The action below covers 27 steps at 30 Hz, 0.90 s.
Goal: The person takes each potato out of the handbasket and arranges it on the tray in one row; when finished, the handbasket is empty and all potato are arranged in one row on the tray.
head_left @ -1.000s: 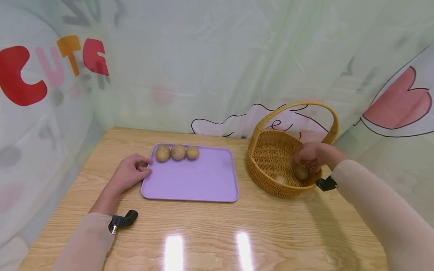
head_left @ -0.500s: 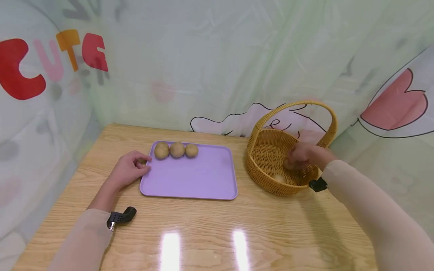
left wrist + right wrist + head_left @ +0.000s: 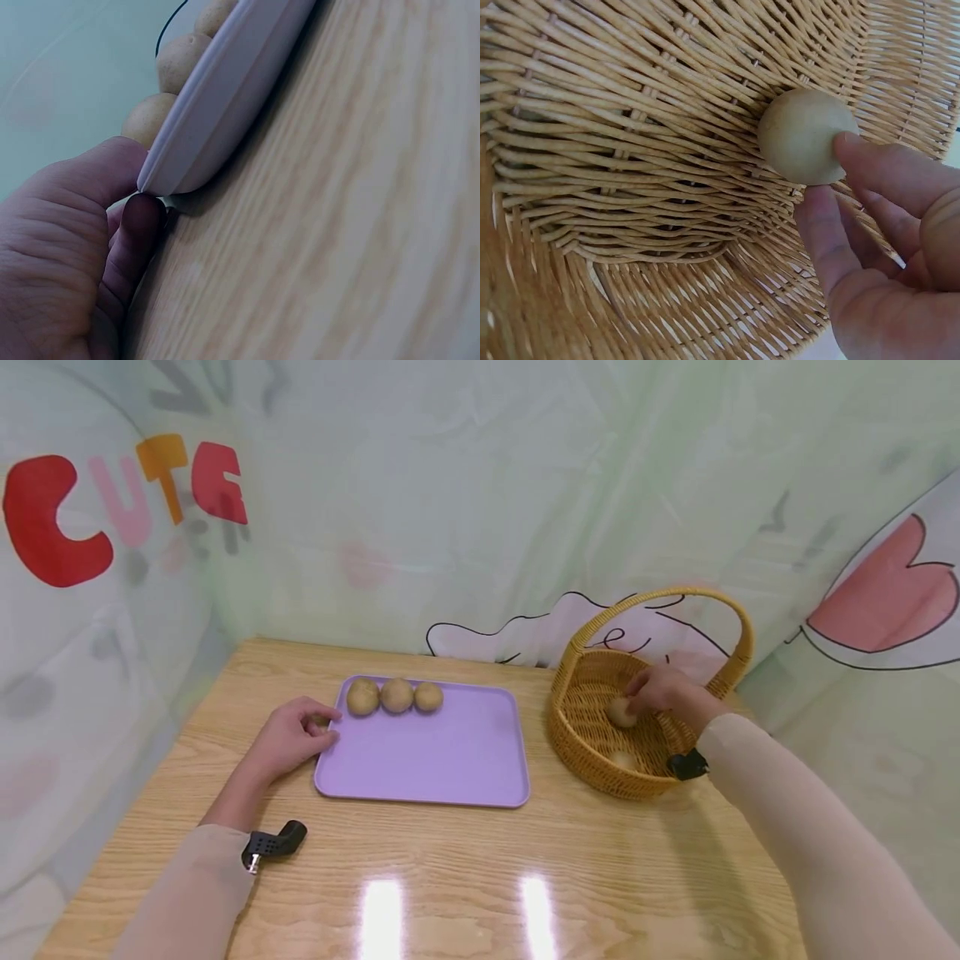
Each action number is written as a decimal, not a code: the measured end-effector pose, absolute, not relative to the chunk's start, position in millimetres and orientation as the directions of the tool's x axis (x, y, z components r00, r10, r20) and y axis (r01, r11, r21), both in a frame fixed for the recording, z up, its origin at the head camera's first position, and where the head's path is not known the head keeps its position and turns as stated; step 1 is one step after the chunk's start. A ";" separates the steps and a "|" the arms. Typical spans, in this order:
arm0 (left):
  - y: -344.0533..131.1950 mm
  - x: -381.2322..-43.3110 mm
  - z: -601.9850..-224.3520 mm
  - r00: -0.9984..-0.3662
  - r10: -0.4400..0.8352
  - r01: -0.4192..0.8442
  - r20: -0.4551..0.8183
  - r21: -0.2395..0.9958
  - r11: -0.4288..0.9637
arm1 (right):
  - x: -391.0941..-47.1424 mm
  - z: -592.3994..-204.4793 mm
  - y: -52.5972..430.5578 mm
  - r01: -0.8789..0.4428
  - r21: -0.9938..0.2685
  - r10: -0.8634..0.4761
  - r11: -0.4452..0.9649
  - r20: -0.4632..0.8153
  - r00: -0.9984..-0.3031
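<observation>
Pinching a potato inside the wicker basket, the right hand could drop it, its smooth roundness giving little purchase. The left hand pinches the purple tray by its left edge; tipping might roll its three potatoes. A pale lump, likely another potato, sits in the basket.

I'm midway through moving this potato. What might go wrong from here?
The right hand pinches only a small part of the round potato, so it might slip back into the wicker basket. The left hand pinches the purple tray by its edge; a tug there could tip it and set the row of three potatoes rolling.
</observation>
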State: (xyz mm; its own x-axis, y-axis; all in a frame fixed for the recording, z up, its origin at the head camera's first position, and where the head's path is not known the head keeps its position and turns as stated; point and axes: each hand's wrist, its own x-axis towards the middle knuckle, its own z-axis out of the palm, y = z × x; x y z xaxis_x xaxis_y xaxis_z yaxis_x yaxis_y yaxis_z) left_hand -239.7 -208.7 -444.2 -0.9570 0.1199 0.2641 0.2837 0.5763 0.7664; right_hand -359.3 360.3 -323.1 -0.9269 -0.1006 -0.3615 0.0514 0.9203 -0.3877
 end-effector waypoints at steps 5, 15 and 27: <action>-207.6 -238.5 -443.2 -0.957 0.117 0.283 0.265 0.770 0.571 | -357.8 -324.6 363.2 0.034 -0.427 -0.139 0.904 -0.367 -0.920; -211.3 -240.0 -445.0 -0.957 0.103 0.280 0.272 0.767 0.578 | -354.4 -327.3 359.8 0.030 -0.586 -0.292 0.810 -0.447 -0.845; -213.3 -238.4 -446.4 -0.962 0.094 0.264 0.257 0.783 0.563 | -357.8 -326.8 348.2 0.011 -0.577 -0.293 0.816 -0.431 -0.853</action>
